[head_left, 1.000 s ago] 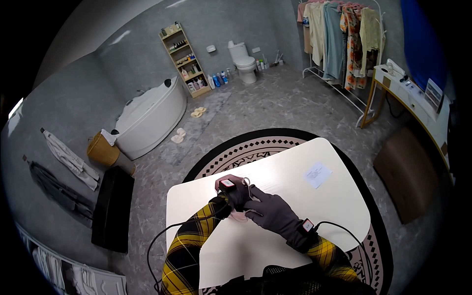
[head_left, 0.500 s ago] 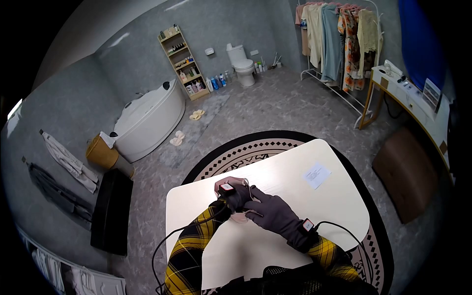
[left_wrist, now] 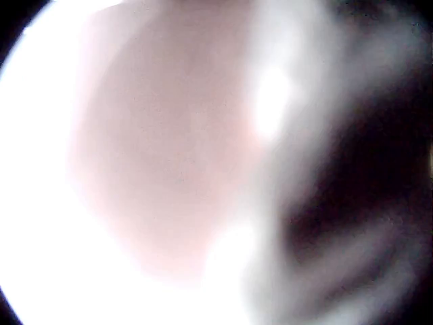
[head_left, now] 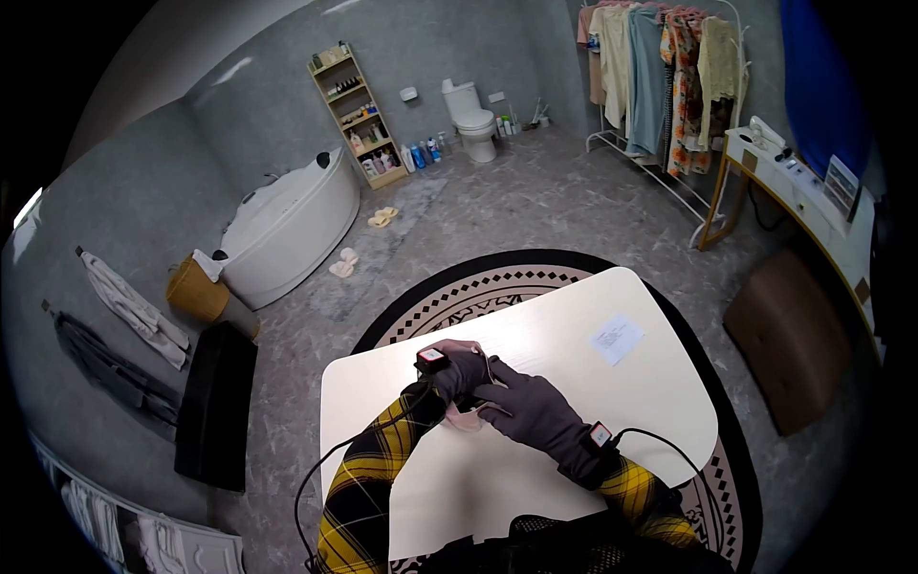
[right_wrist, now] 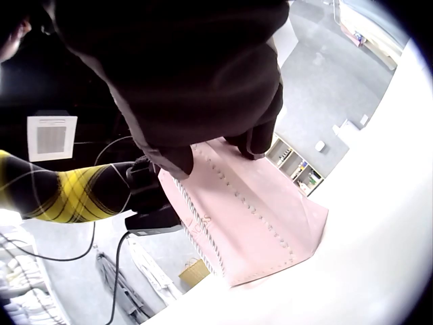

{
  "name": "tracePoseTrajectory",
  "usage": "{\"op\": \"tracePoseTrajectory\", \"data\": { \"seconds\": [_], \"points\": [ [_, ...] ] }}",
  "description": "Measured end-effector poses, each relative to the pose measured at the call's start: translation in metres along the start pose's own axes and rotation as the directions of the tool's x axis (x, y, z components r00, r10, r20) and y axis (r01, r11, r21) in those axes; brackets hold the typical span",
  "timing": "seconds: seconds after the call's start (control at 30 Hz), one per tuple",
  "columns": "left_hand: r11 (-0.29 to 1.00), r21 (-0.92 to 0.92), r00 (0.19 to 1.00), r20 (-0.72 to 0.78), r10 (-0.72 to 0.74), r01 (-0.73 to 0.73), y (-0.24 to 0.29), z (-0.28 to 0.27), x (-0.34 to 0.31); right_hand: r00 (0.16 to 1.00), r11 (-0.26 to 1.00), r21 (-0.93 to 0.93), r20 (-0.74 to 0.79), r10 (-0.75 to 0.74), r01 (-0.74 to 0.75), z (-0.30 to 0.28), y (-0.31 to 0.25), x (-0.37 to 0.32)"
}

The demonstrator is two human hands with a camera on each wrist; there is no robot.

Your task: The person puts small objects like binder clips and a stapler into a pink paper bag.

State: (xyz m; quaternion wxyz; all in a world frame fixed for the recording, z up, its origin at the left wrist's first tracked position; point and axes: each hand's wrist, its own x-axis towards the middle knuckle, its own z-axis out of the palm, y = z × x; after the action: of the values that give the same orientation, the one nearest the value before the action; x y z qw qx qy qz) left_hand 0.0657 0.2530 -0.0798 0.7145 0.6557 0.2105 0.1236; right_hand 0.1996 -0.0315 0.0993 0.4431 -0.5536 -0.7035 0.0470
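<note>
A pink handbag (right_wrist: 254,220) with stitched edges and rows of small studs stands on the white table (head_left: 555,335). My gloved right hand (head_left: 535,411) grips its upper edge, the thumb and fingers on either side of it in the right wrist view. My gloved left hand (head_left: 459,375) is at the mouth of the bag, its fingers hidden from the head view, and I cannot tell how they are bent. Blurred pink fills much of the left wrist view, close to the lens. Between my hands, the bag's near side shows in the head view.
A printed paper sheet (head_left: 617,340) lies on the table's right part. Cables (head_left: 304,478) run from both wrist cameras along the sleeves. Beneath the table spreads a round patterned rug (head_left: 469,287). A brown seat (head_left: 794,340) stands to the right.
My left hand has tilted and shifted slightly. The pale strap loop that stood up beside it is now lower against the bag, and more pink shows. My right hand keeps its place.
</note>
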Motion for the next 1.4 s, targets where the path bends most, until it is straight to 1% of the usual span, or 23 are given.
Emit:
{"op": "tracePoseTrajectory", "data": {
  "seconds": [0.03, 0.07, 0.1, 0.2, 0.23, 0.27, 0.37, 0.5, 0.57, 0.73, 0.8, 0.9, 1.07, 1.3, 1.4],
  "points": [
    [0.968, 0.23, 0.994, -0.008, 0.106, -0.101, 0.05, 0.027, -0.024, 1.0, 1.0, 0.018, 0.026, 0.017, -0.017, -0.001, -0.001, 0.001],
    [0.881, 0.437, 0.978, -0.017, 0.209, -0.181, 0.104, 0.056, -0.05, 0.999, 1.0, 0.012, 0.026, 0.02, -0.02, -0.001, -0.001, 0.001],
    [0.819, 0.538, 0.968, -0.017, 0.249, -0.201, 0.115, 0.065, -0.056, 0.999, 1.0, -0.014, 0.04, 0.0, 0.0, -0.002, -0.001, 0.001],
    [0.725, 0.657, 0.956, -0.023, 0.293, -0.206, 0.11, 0.068, -0.06, 0.999, 0.998, -0.061, 0.046, -0.029, 0.032, 0.001, -0.003, 0.001],
    [0.713, 0.672, 0.955, -0.028, 0.294, -0.2, 0.109, 0.066, -0.061, 0.998, 0.996, -0.079, 0.037, -0.041, 0.044, 0.002, -0.004, 0.0],
    [0.709, 0.676, 0.953, -0.034, 0.301, -0.2, 0.107, 0.066, -0.062, 0.997, 0.997, -0.06, 0.063, -0.047, 0.051, 0.004, -0.001, -0.001],
    [0.699, 0.684, 0.946, -0.038, 0.322, -0.21, 0.107, 0.065, -0.061, 0.996, 0.996, -0.07, 0.08, -0.041, 0.046, 0.004, 0.0, -0.003],
    [0.7, 0.678, 0.941, -0.034, 0.337, -0.226, 0.106, 0.061, -0.062, 0.997, 0.995, -0.069, 0.043, -0.063, 0.066, 0.004, -0.001, -0.004],
    [0.698, 0.676, 0.937, -0.034, 0.347, -0.234, 0.105, 0.06, -0.063, 0.995, 0.995, -0.071, 0.076, -0.061, 0.066, 0.003, -0.001, -0.003],
    [0.7, 0.672, 0.932, -0.042, 0.361, -0.241, 0.105, 0.059, -0.065, 0.996, 0.997, -0.038, 0.06, -0.064, 0.066, 0.005, -0.003, -0.005],
    [0.702, 0.672, 0.932, -0.048, 0.359, -0.236, 0.105, 0.059, -0.066, 0.996, 0.998, -0.036, 0.068, -0.053, 0.056, 0.005, -0.002, -0.005],
    [0.702, 0.675, 0.933, -0.054, 0.356, -0.229, 0.105, 0.058, -0.065, 0.996, 0.995, -0.049, 0.035, -0.081, 0.083, 0.007, 0.0, -0.006],
    [0.698, 0.686, 0.94, -0.064, 0.335, -0.202, 0.104, 0.06, -0.071, 0.996, 0.997, -0.037, 0.064, -0.066, 0.068, 0.001, -0.004, -0.005],
    [0.69, 0.698, 0.939, -0.074, 0.336, -0.192, 0.108, 0.059, -0.072, 0.997, 0.998, -0.026, 0.048, -0.054, 0.055, 0.006, 0.0, -0.006],
    [0.688, 0.703, 0.94, -0.081, 0.332, -0.182, 0.109, 0.06, -0.072, 0.997, 0.997, -0.05, 0.052, -0.051, 0.054, 0.003, -0.002, -0.006]
  ]
}}
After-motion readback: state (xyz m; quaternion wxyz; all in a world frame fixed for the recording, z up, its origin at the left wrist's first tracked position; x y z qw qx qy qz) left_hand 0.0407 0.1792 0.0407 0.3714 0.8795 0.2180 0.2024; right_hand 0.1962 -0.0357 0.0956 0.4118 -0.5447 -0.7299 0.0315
